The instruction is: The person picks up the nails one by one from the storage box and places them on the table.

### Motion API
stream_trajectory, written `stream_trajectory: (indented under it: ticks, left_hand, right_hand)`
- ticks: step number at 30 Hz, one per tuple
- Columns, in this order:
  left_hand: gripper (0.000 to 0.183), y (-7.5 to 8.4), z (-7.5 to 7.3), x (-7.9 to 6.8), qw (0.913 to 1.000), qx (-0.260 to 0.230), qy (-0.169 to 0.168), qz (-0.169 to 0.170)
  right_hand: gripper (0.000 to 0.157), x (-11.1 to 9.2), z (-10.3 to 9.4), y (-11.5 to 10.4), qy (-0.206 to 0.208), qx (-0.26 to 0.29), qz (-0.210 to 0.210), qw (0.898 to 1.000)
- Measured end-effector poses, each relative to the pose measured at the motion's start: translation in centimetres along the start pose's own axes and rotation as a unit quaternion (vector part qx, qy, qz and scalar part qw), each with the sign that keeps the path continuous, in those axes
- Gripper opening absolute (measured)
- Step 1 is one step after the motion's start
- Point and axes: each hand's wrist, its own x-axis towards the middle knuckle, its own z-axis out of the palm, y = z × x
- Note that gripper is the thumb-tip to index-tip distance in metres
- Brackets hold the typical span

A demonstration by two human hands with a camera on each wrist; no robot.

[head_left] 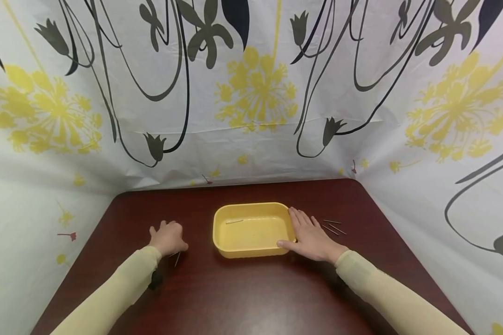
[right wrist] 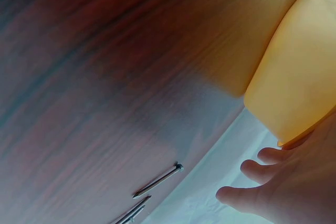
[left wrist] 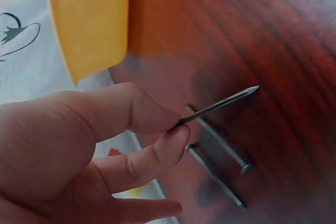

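Observation:
My left hand (head_left: pixel 169 238) is at the left side of the table, pinching a nail (left wrist: pixel 223 103) between thumb and forefinger. Its pointed end sticks out past the fingertips; the head end is hidden. Just beneath it in the left wrist view, two more nails (left wrist: pixel 218 137) lie on the table. A yellow plastic tub (head_left: pixel 251 253) stands in the middle, with a single nail (head_left: pixel 234 221) inside near the back left. My right hand (head_left: pixel 312 239) rests on the tub's right rim with fingers extended, the thumb reaching over the front right corner.
Several nails (head_left: pixel 335 228) lie on the table right of the tub, close beside my right hand. The dark red wooden table (head_left: pixel 243 298) has rounded far corners. A white flower-patterned cloth (head_left: pixel 251 158) hangs around its back and sides.

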Motion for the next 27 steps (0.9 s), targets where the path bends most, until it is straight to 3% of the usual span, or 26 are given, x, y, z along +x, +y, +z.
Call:
stream_trajectory:
  ticks: [6, 11, 19, 27]
  left_hand:
    - [0.032, -0.7, 1.2, 0.2, 0.9999, 0.003, -0.009, -0.013]
    - [0.032, -0.9, 1.2, 0.1, 0.9999, 0.003, -0.008, -0.013]
    - [0.037, -0.8, 0.2, 0.2, 0.9997, -0.021, -0.01, -0.011]
    - [0.037, -0.8, -1.9, 0.7, 0.9992, -0.038, -0.001, -0.007]
  right_hand:
    - [0.115, 0.1, 0.3, 0.0, -0.001, -0.002, 0.0, 1.0]
    - [0.114, 0.0, 0.4, 0.0, -0.007, 0.003, 0.003, 1.0]
    - [0.115, 0.1, 0.4, 0.1, -0.008, 0.003, 0.006, 1.0]
    - [0.114, 0.2, 0.1, -0.1, -0.001, 0.003, -0.003, 1.0]
